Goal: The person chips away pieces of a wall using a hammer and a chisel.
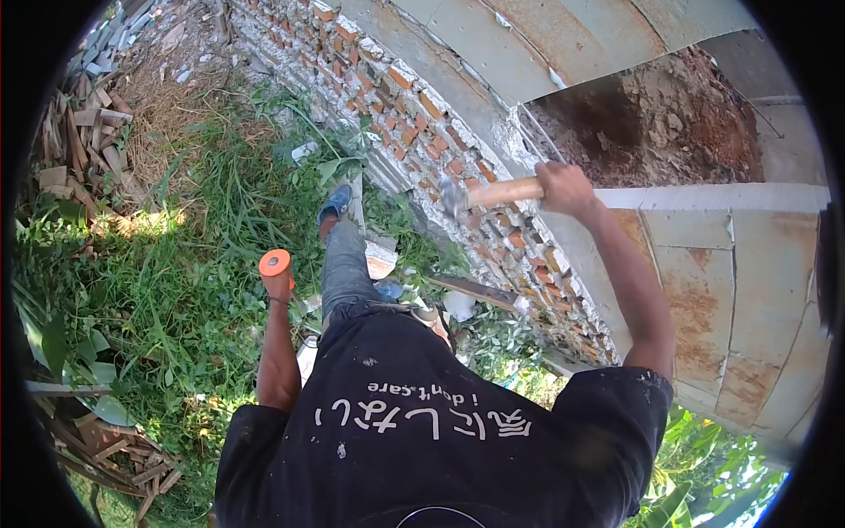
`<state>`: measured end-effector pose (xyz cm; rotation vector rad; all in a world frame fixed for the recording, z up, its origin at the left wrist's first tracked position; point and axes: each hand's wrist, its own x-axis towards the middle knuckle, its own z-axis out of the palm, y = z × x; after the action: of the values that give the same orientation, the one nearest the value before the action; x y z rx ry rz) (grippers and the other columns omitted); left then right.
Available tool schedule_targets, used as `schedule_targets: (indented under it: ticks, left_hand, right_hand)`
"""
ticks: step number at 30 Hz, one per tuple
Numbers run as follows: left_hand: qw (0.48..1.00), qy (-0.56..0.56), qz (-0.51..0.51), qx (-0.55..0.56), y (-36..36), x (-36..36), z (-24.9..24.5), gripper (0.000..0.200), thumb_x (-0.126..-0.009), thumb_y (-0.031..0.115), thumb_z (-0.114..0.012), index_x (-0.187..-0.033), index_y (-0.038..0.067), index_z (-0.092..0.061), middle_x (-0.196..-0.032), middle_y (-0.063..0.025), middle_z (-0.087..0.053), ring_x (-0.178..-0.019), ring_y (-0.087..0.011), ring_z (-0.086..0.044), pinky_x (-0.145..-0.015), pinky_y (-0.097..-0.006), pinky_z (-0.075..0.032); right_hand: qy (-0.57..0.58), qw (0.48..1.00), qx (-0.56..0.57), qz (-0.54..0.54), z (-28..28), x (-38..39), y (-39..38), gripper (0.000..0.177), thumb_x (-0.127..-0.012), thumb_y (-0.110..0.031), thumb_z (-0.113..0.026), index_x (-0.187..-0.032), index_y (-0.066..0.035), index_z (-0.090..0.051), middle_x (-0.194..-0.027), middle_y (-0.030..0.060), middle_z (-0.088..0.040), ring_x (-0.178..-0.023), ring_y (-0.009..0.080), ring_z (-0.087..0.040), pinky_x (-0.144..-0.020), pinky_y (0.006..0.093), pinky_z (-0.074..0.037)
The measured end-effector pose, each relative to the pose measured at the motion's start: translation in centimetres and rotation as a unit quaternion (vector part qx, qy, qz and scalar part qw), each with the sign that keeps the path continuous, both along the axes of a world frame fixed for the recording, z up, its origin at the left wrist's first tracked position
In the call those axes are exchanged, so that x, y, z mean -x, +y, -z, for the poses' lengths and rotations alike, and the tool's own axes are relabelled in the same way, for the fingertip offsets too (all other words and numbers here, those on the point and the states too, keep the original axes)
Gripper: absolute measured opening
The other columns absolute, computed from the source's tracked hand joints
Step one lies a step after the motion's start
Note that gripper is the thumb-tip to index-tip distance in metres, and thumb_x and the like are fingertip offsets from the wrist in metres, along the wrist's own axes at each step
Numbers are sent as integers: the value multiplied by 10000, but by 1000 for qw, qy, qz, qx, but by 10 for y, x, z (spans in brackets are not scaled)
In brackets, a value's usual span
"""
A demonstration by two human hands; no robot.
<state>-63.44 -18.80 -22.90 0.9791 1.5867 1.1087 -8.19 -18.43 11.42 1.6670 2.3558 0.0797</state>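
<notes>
A right hand (564,187) grips a likely head-heavy hammer (454,197) by its handle (506,192) near broken brickwork (414,132), the left hand (277,286) clasping an orange-topped tool (275,261).

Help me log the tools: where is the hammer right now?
In the head view, the hammer is just right of centre, toward the top, gripped in the right hand, its head before the broken brick wall.

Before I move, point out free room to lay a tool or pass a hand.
The likeliest room is the weedy grass between the wood pile and left hand, and between the dry straw and blue shoe. Crowded: the foot of the brick wall, with a plank and rubble.
</notes>
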Motion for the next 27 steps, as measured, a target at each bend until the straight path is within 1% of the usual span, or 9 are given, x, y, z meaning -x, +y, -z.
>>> schedule_targets:
  ticks: [2, 4, 9, 11, 13, 16, 18, 22, 27]
  left_hand:
    - [999, -18, 26, -11, -4, 4, 6, 119, -751, 18, -659, -819, 32, -563, -650, -29, -567, -508, -120, -539, -437, -273, -414]
    - [999, -24, 32, -20, -4, 11, 4, 126, -746, 20, -667, -818, 35, -565, -644, -29, -567, -501, -121, -537, -438, -274, -416]
    - [999, 5, 45, -13, 5, 17, 24, 82, -765, 26, -634, -796, 40, -560, -630, -29, -559, -482, -125, -525, -433, -267, -407]
    - [999, 5, 33, -14, 5, 13, 18, 51, -781, 29, -606, -783, 39, -556, -604, -29, -549, -472, -127, -522, -433, -270, -408]
    - [999, 5, 35, -13, 7, 9, 16, 51, -783, 29, -603, -778, 41, -554, -598, -29, -547, -473, -128, -524, -434, -271, -409]
    - [999, -6, 25, -18, -2, 11, 8, 57, -785, 25, -600, -771, 48, -550, -591, -31, -544, -474, -129, -526, -434, -274, -408]
    - [999, -12, 49, 1, -2, 14, 7, 63, -784, 25, -602, -771, 54, -548, -588, -30, -540, -471, -130, -519, -430, -275, -404]
    - [999, 2, 36, 7, -6, 19, 25, 69, -782, 32, -613, -780, 53, -547, -578, -27, -533, -472, -129, -521, -428, -274, -400]
    - [982, 128, 87, -106, 6, 24, 50, 75, -780, 48, -625, -751, 47, -555, -575, -17, -538, -475, -118, -524, -431, -268, -399]
  right_hand:
    - [-113, 963, 30, 245, -6, -27, 24, 203, -673, -43, -606, -864, 21, -577, -801, 186, -644, -692, 299, -659, -584, 392, -533]
    - [-69, 975, -22, 212, 1, 17, 22, 208, -675, -26, -590, -875, 24, -567, -799, 183, -641, -696, 308, -655, -575, 404, -529]
    - [32, 999, -25, -4, -38, 126, -3, 114, -723, -96, -597, -808, -37, -547, -708, 125, -589, -591, 278, -609, -525, 388, -526]
    - [120, 949, -86, -277, -41, 133, -8, 101, -721, -111, -598, -760, -57, -522, -725, 100, -580, -604, 248, -613, -505, 361, -516]
    - [191, 930, -41, -311, -30, 101, -4, 113, -714, -115, -619, -735, -71, -517, -692, 81, -572, -584, 228, -607, -502, 332, -512]
    - [-86, 975, 63, 193, 10, -36, 5, 183, -681, -102, -647, -836, -21, -593, -705, 118, -641, -626, 265, -646, -546, 358, -535]
    - [-121, 965, 16, 231, -4, -31, 25, 246, -681, -89, -626, -901, 18, -601, -739, 150, -660, -668, 283, -661, -550, 379, -538]
    - [-6, 992, 12, 123, -31, 95, 2, 230, -675, -88, -613, -873, 0, -537, -733, 135, -619, -629, 303, -637, -548, 392, -530]
    - [186, 935, -93, -286, -50, 145, 0, 247, -616, -132, -656, -769, -59, -477, -663, 68, -519, -585, 238, -582, -513, 345, -507]
